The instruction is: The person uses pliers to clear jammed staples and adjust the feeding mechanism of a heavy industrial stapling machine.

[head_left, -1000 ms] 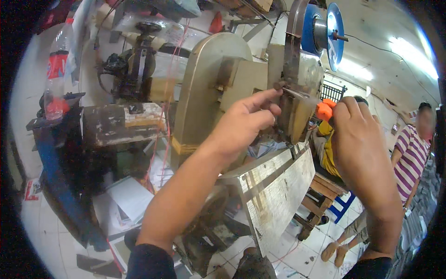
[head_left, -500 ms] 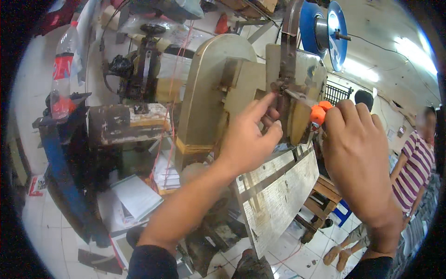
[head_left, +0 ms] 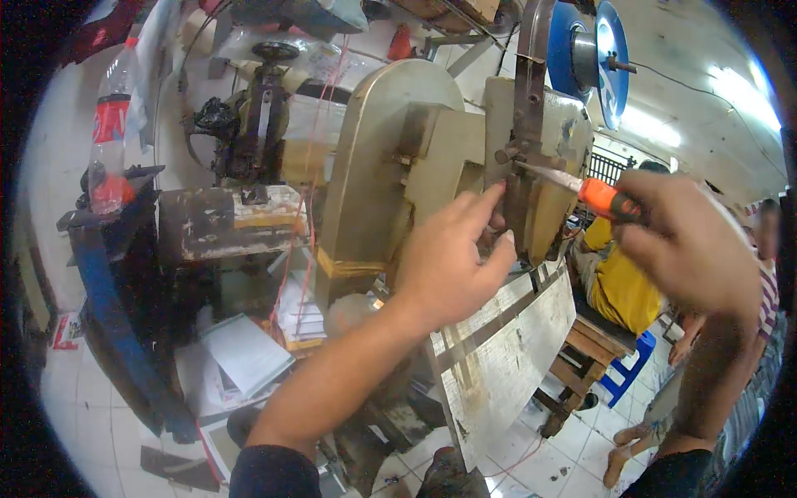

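My right hand [head_left: 697,249], slightly smeared by motion, is closed around the orange-and-black handle of a screwdriver [head_left: 599,197]. The screwdriver's metal shaft points left, its tip at or close to a small bolt-like fitting [head_left: 506,155] on the machine's dark upright bar [head_left: 529,83]. Just below that fitting is my left hand [head_left: 448,257]. Its index finger reaches up against the bar, and the thumb stands apart from it. The other left fingers are curled and partly hidden, and nothing held shows there. Behind the left hand rises the machine's rounded metal housing [head_left: 353,166].
A tilted metal worktable [head_left: 498,365] lies below my hands. Above hangs a blue spool [head_left: 613,66]. One person in yellow [head_left: 627,286] sits beyond the table; another in stripes [head_left: 768,290] stands at right. Left are a plastic bottle [head_left: 110,149] and papers [head_left: 246,353].
My right hand has moved right and turned, showing more of the screwdriver's handle and shaft. The left hand stays near the bar. A seated person in yellow has come into view.
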`<state>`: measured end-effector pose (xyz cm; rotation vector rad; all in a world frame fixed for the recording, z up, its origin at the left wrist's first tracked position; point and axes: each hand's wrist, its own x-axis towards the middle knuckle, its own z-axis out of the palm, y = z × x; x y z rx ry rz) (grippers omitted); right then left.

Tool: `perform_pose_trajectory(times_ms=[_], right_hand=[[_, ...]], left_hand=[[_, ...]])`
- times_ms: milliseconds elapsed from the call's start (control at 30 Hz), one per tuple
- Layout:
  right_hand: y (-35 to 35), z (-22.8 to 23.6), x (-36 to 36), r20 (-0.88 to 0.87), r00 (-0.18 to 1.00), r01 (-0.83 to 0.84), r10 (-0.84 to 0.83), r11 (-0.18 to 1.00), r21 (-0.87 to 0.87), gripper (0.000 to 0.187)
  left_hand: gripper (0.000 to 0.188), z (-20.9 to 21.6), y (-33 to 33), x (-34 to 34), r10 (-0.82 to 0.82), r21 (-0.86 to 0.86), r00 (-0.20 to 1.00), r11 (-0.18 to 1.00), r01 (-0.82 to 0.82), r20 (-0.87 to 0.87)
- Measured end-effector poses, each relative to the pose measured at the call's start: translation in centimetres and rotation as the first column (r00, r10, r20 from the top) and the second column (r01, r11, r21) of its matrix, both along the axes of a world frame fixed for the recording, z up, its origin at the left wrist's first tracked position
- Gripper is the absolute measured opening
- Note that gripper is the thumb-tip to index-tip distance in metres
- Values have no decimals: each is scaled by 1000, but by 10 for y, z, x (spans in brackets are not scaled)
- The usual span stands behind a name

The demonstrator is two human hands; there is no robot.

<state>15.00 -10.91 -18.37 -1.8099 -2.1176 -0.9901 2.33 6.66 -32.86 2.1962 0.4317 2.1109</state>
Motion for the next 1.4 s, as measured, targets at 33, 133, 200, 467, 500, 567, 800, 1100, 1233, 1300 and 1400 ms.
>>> perform_pose_trajectory(times_ms=[33, 133, 200, 467, 500, 567, 800, 1100, 1233, 1300, 1400], right_hand=[[9, 11, 7, -46, 997, -68, 66, 996, -61, 24], [9, 8, 14, 62, 997, -34, 38, 998, -61, 22], [19, -31, 23, 202, 969, -157, 141, 986, 64, 19], [16, -48, 22, 63, 987, -158, 147, 961, 229, 20], [15, -44, 25, 20, 990, -138, 136, 977, 160, 22], [18, -48, 26, 127, 981, -171, 145, 959, 225, 22], [39, -93, 9, 333, 939, -275, 91, 780, 563, 15], [12, -60, -9, 206, 977, -73, -53, 826, 559, 11], [13, -45, -9, 136, 991, -40, -14, 922, 384, 13], [18, -66, -12, 180, 983, -55, -39, 872, 487, 17], [20, -91, -29, 56, 996, 35, -71, 875, 482, 21]], left_hand=[[47, 0, 1, -2, -6, 5, 1000, 1000, 6, -4], [47, 0, 1, -2, -2, -3, 1000, 1000, 2, -15], [48, -1, 2, -3, 14, -17, 1000, 1000, -15, -22], [49, -1, 4, -1, 109, 74, 994, 991, -107, -25], [49, -1, 5, -1, 108, 76, 994, 991, -106, -25], [50, -1, 5, -1, 142, 73, 989, 988, -139, -35], [48, -1, 6, 0, 185, 106, 983, 978, -182, -17], [42, -5, 9, 3, 199, 131, 980, 972, -196, -7], [40, -2, 8, -2, 140, 87, 990, 986, -139, -7], [39, -1, 8, -3, 126, 85, 992, 988, -127, 9], [39, -2, 7, 0, 129, 86, 992, 988, -129, 4]])
